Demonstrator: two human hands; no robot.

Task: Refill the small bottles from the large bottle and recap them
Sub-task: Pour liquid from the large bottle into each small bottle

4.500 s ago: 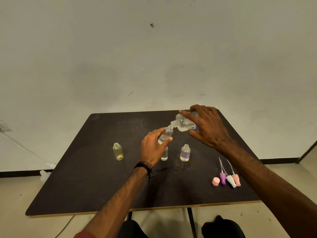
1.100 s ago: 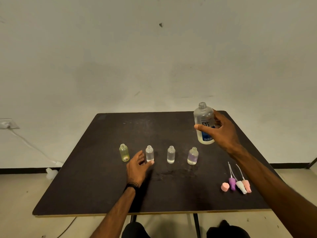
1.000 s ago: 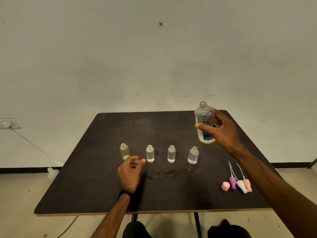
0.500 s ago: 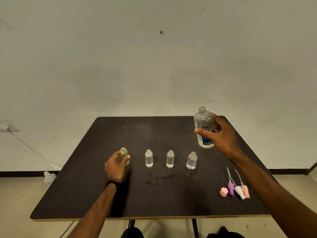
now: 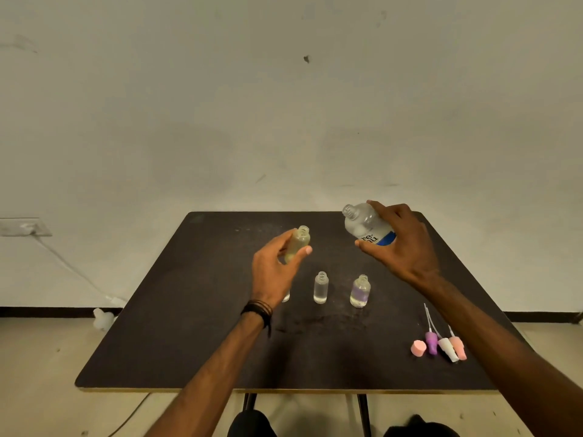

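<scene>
a: start with the big stuff. what's there?

b: a dark table (image 5: 189, 326), both arms over it. the right hand (image 5: 400, 247) is wrapped around the large bottle (image 5: 366, 227), held above the far right of the table, uncapped, its long axis tipped so the neck points up and to the left.

a: and the left?

b: the left hand (image 5: 274, 269) is closed on the yellow bottle (image 5: 298, 244), lifted clear of the table, upright or close to it, mouth open at the top.

a: so what does the pour turn on?

b: the gap between the two mouths. the large bottle's neck sits to the right of the yellow bottle's mouth and a little higher, and already leans toward it. they are near but apart. i'd say the right hand needs to come left and tip further, or the left hand moves right under the neck.

a: the rest?

b: a clear bottle (image 5: 321, 288) and a purple bottle (image 5: 360, 291) stand open on the table below the hands, liquid in both. another bottle (image 5: 285, 298) is mostly hidden behind the left wrist. the caps (image 5: 438, 343) lie in a cluster near the right forearm, so no recapping has begun.
</scene>
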